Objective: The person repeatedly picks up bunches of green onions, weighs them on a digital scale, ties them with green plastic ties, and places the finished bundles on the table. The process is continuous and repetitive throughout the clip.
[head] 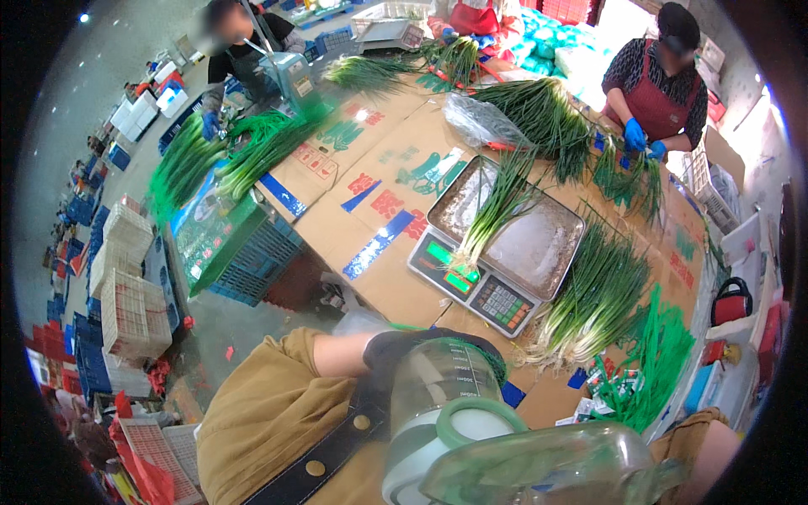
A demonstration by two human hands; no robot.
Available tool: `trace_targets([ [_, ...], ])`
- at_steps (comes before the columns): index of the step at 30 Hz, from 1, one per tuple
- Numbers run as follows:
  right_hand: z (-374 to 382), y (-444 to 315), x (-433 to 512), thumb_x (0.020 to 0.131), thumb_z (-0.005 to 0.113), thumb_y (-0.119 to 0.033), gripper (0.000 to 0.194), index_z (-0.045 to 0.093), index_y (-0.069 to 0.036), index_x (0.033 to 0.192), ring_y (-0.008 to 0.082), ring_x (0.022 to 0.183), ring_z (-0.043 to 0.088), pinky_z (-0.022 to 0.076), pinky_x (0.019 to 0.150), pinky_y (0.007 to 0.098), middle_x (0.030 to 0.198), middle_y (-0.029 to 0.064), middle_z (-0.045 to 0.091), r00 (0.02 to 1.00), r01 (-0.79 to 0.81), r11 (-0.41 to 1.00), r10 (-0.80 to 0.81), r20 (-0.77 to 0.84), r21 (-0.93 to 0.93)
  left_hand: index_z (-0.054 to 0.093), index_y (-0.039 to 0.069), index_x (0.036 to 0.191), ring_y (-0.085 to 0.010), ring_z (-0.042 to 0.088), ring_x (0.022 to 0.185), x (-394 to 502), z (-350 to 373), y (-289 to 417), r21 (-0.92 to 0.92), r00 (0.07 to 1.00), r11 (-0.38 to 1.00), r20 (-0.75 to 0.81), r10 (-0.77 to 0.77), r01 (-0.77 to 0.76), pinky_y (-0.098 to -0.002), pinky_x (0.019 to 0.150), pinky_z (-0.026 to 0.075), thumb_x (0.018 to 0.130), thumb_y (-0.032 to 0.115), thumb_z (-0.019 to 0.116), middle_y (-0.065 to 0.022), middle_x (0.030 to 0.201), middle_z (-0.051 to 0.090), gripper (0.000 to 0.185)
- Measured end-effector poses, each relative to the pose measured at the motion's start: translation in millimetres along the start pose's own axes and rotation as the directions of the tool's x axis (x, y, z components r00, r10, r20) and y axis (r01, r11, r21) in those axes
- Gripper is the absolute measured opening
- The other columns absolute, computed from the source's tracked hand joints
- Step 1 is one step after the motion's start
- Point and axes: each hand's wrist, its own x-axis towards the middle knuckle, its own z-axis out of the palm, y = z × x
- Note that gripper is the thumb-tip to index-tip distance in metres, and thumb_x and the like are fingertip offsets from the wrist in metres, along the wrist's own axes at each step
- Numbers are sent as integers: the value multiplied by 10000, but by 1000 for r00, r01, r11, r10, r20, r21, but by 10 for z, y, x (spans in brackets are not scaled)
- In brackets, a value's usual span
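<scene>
My left hand [386, 352], in a dark glove, is wrapped around a clear drinking bottle [432, 379] with millilitre marks. The bottle is tipped close to the camera, and its clear lid [555, 461] is swung open from a green-ringed mouth piece [483, 420]. Only my right forearm [713, 457] shows at the lower right; the right hand itself is out of view. Beyond the bottle stands a digital scale [499, 297] with lit green displays. One bunch of green onions [499, 214] lies across its metal pan [536, 246]. A larger pile of green onions [590, 290] rests beside the scale.
Green netting [659, 360] lies right of the cardboard-covered table [341, 233]. More green onions [536, 113] are heaped at the back. A person in a red apron [663, 95] handles onions; another person [252, 57] works far left. Blue crates [255, 262] stand beside the table.
</scene>
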Motion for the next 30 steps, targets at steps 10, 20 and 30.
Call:
trace_targets([
  [10,-26,-35,10,777,606,-198,447,525,-26,1181,328,1053,564,425,946,419,1151,165,578,1000,31,1000,-31,0,4,383,9,1347,-182,477,1193,-14,21,-28,2,1000,1000,-19,-15,15,-317,997,394,672,293,700,-114,1328,459,799],
  [20,-73,-66,-14,787,591,-204,427,538,-28,1172,336,1049,565,427,944,423,1150,168,580,998,62,998,-62,0,-10,383,14,1348,-177,480,1190,-34,38,-35,10,1000,1000,-24,-13,14,-313,991,400,713,256,678,-111,1328,456,741],
  [30,-237,-168,116,797,577,-209,408,551,-31,1164,344,1044,567,428,941,428,1149,171,581,983,163,986,-160,-90,24,384,19,1349,-173,483,1186,-19,33,-38,27,999,999,-26,-23,24,-308,986,406,754,218,655,-108,1329,452,684],
])
